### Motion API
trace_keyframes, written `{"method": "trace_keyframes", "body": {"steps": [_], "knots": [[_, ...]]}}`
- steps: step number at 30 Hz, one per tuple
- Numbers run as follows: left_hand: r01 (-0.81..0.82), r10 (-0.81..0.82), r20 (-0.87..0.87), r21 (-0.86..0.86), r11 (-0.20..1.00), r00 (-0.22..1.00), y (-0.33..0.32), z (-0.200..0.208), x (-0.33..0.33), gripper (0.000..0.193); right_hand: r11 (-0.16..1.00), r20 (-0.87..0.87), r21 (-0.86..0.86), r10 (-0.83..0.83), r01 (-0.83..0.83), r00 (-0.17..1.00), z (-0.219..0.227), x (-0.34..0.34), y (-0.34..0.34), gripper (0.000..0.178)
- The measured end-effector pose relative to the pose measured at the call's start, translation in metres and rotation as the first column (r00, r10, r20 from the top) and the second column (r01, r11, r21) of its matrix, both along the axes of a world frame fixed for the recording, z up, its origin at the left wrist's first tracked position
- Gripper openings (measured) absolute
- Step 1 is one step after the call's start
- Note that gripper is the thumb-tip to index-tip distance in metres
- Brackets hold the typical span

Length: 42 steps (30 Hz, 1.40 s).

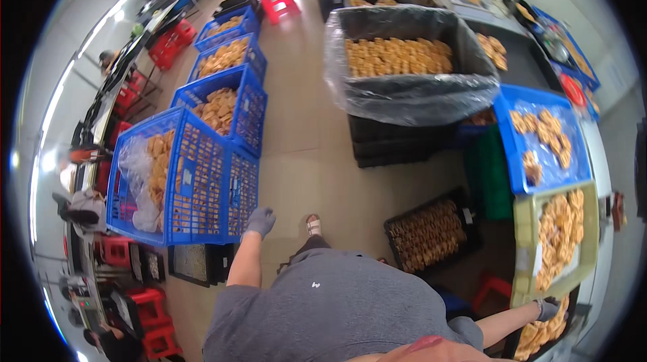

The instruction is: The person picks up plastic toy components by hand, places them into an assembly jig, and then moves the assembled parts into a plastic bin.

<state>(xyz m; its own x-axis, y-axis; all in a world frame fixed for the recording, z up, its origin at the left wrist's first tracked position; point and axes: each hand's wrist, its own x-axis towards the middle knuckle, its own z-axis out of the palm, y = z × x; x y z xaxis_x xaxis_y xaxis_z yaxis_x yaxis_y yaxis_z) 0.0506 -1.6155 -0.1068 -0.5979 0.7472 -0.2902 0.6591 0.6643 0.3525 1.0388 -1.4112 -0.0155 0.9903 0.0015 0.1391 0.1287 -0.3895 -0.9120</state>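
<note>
My left hand (pixel 261 220), in a blue-grey glove, hangs beside the corner of a blue slatted crate (pixel 202 183), its fingers loosely extended with nothing seen in them. Tan, lumpy pieces (pixel 160 163) and clear plastic film fill that crate. On the far right, my right hand (pixel 547 308), in a dark grey glove, is at the near end of a pale green bin (pixel 521 261). It lies over more tan pieces (pixel 539 338) in a dark tray; its fingers are too small and dark to make out. The green bin holds similar tan pieces (pixel 559 241).
Ahead stands a dark bin (pixel 465 42) lined with clear plastic, packed with rows of tan pieces, on stacked black crates (pixel 394 143). A blue tray (pixel 515 153) sits right; a black tray of brown pieces (pixel 431 234) is on the floor. Red stools (pixel 153 308) and seated people line the left.
</note>
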Motion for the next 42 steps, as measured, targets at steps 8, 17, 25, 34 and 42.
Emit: {"method": "trace_keyframes", "body": {"steps": [8, 17, 25, 34, 42], "knots": [[-0.306, 0.483, 0.109, -0.648, 0.697, 0.869, -0.201, -0.119, -0.134, 0.043, 0.539, 0.271, -0.027, 0.815, -0.842, 0.513, 0.041, -0.438, 0.153, 0.038], [-0.308, 0.439, 0.330, -0.381, 0.872, 0.836, -0.049, -0.121, -0.288, 0.037, 0.423, -0.050, 0.657, 0.850, -0.624, 0.524, 0.130, -0.645, 0.258, 0.029], [-0.449, 0.510, 0.502, -0.247, 0.859, 0.698, 0.122, -0.120, -0.407, 0.034, 0.360, 0.010, 0.698, 0.859, -0.619, 0.511, 0.159, -0.790, 0.351, 0.034], [-0.022, 0.037, 0.111, -0.126, 0.992, 0.993, 0.221, -0.119, -0.647, 0.029, 0.464, 0.032, 0.589, 0.805, -0.661, 0.593, 0.183, -0.898, 0.479, 0.029], [-0.206, 0.349, 0.293, -0.424, 0.882, 0.890, 0.531, -0.107, -0.781, 0.033, 0.643, -0.002, 0.598, 0.598, -0.479, 0.801, 0.153, -0.945, 0.492, 0.031]]}}
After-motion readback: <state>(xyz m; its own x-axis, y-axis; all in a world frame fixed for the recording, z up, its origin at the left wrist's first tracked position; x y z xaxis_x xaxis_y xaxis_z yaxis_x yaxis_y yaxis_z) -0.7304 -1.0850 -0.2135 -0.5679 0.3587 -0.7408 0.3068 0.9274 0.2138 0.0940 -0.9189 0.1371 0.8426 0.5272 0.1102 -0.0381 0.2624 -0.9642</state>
